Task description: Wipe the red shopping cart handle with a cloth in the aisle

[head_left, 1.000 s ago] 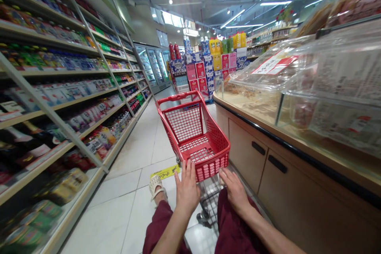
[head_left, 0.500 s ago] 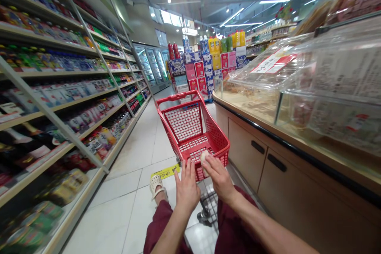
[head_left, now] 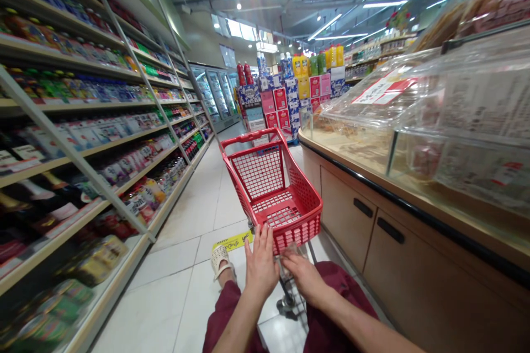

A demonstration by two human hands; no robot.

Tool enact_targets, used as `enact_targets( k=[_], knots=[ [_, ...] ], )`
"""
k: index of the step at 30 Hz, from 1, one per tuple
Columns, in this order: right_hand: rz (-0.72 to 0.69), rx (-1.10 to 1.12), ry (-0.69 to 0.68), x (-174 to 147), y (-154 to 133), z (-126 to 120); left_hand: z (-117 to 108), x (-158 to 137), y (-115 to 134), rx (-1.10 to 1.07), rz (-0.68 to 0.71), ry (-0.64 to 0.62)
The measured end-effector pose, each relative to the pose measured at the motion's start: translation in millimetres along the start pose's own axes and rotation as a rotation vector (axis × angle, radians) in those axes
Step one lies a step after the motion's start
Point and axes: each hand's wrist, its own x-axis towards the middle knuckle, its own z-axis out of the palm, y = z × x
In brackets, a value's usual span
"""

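A red shopping cart (head_left: 300,234) stands in front of me, its handle at the far end and its basket's low end toward me. My left hand (head_left: 261,265) is open, fingers stretched out, just in front of the basket's near left corner. Whether it touches the cart I cannot tell. My right hand (head_left: 305,276) is just below the basket's near end, its fingers bent and closed around something pale and partly see-through, mostly hidden and too blurred to name.
Shelves of drinks (head_left: 95,88) line the left side. A wooden counter (head_left: 348,220) with plastic-covered goods (head_left: 385,91) runs along the right. Stacked boxes (head_left: 277,105) and coolers (head_left: 215,94) stand ahead. A yellow floor sticker (head_left: 232,241) lies beside the shoe (head_left: 220,262).
My right hand has moved down from the basket's near rim, and the pale thing at its fingertips has gone lower with it. My left hand stays nearly in place.
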Motion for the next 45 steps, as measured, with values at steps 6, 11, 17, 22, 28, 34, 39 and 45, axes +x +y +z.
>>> enact_targets(
  k=[6, 11, 17, 22, 28, 34, 39, 45],
  knots=[
    [0.285, 0.512, 0.229, 32.4, -2.0, -42.2, -1.0, 0.3, -0.2, -0.125, -0.048, 0.025],
    [0.585, 1.047, 0.216, 63.9, -13.2, -62.0, -10.7, 4.5, 3.1, -0.217, -0.072, -0.016],
    [0.582, 0.884, 0.247, 54.7, 0.1, -53.2, -15.6, 8.6, 7.1, -0.242, -0.112, -0.01],
    [0.212, 0.231, 0.282, 41.9, -3.0, -42.7, -14.1, 11.4, 10.5, -0.317, -0.144, 0.046],
    [0.018, -0.065, 0.105, 33.3, -27.9, -22.6, -14.2, 14.0, 5.5, -0.349, -0.143, 0.032],
    [-0.006, -0.057, 0.054, 43.2, 0.5, -39.4, -23.7, 15.3, 4.9, -0.404, -0.158, -0.051],
    [0.035, -0.127, 0.371, 58.4, 28.1, -65.0, -26.8, 14.8, 10.1, -0.405, -0.184, -0.016],
    [-0.082, -0.288, 0.149, 50.0, 35.4, -34.3, -25.2, 12.1, 9.4, -0.32, -0.162, -0.014]
  ],
)
